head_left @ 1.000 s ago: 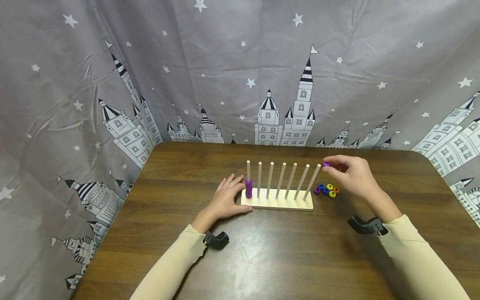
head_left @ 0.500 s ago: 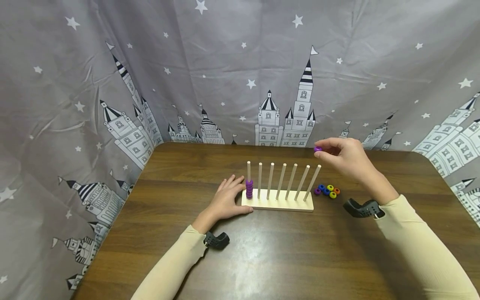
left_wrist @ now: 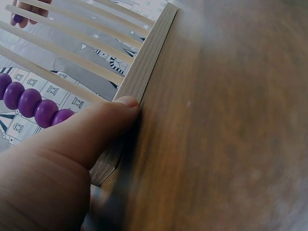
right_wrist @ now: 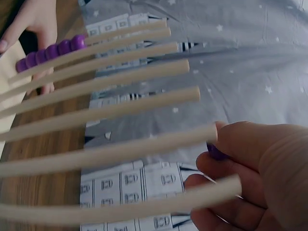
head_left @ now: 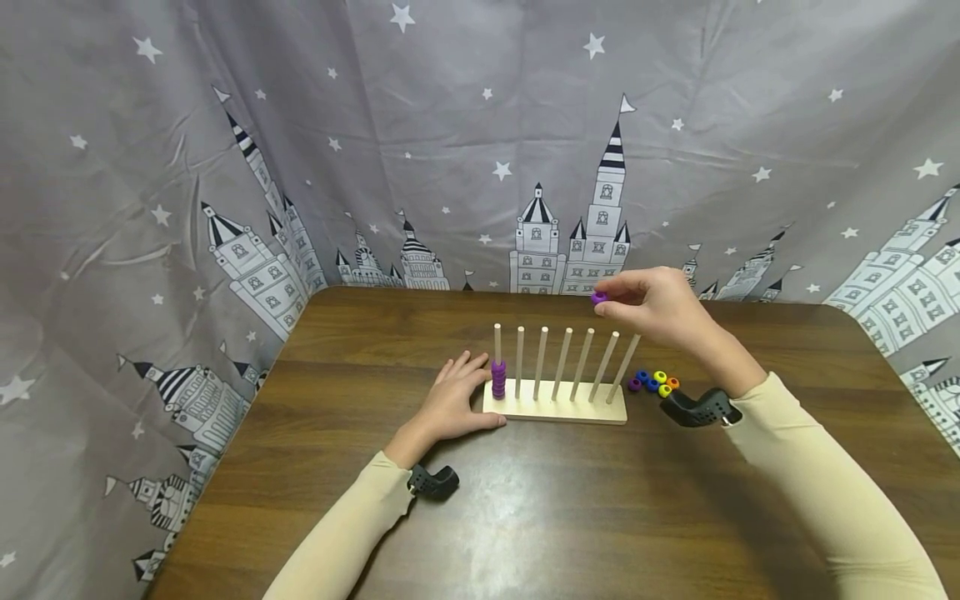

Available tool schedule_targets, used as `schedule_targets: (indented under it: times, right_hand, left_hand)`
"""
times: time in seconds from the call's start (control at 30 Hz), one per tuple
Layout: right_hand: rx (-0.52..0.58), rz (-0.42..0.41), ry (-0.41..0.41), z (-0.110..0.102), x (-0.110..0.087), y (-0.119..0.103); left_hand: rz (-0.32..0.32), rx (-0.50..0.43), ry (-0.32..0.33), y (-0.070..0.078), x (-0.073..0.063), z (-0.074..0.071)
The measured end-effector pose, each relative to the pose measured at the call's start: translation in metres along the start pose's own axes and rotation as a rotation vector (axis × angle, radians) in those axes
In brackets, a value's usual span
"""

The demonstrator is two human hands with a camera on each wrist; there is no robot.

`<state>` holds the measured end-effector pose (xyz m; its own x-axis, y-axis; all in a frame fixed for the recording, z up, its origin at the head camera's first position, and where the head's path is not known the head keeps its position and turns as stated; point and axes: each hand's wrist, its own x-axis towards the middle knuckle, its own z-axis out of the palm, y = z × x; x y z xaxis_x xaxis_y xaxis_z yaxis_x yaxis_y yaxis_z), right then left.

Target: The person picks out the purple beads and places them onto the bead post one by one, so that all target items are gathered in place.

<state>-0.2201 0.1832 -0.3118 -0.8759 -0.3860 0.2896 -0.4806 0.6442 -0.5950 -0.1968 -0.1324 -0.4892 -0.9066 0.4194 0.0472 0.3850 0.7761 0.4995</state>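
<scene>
A wooden peg rack (head_left: 555, 407) with a row of upright pegs stands on the table. Purple beads (head_left: 498, 381) are stacked on its leftmost peg. My left hand (head_left: 450, 404) rests at the left end of the base, fingers spread and fairly straight. In the left wrist view its thumb (left_wrist: 103, 120) touches the front edge. Thumb and forefinger of my right hand (head_left: 660, 304) pinch one purple bead (head_left: 598, 297) behind and above the right-hand pegs. Fingers hide most of that bead (right_wrist: 217, 152) in the right wrist view.
Loose purple, blue, yellow and orange beads (head_left: 653, 382) lie on the brown wooden table (head_left: 570, 517) just right of the rack. A grey curtain (head_left: 450, 125) printed with castles and stars hangs behind and to the sides. Dark wrist bands (head_left: 433, 482) are on both wrists.
My right hand has lifted the purple bead and carried it leftward, from beyond the right end of the rack to above its right-hand pegs. The left hand has stayed in place.
</scene>
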Motion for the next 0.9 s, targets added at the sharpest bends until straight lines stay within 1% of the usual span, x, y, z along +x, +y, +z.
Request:
schedule_targets:
  times: [0.13,0.3,0.53,0.8,0.9]
  right_hand:
    - [0.005,0.009,-0.034,0.004,0.006,-0.009]
    - [0.032,-0.006,-0.071,0.011,0.014,-0.020]
    - [0.076,-0.034,-0.114,0.023,0.026,-0.033]
    - [0.143,-0.021,-0.174,0.039,0.035,-0.045]
    - [0.151,-0.034,-0.195,0.045,0.038,-0.049]
  left_hand:
    - [0.000,-0.004,0.001,0.001,0.000,-0.001]
    - [0.007,-0.010,0.017,0.002,-0.001,-0.001]
    - [0.006,-0.015,0.011,0.001,-0.001,-0.001]
    - [-0.001,-0.015,0.002,0.001,-0.001,-0.001]
    - [0.001,-0.016,0.003,0.001,0.000,-0.001]
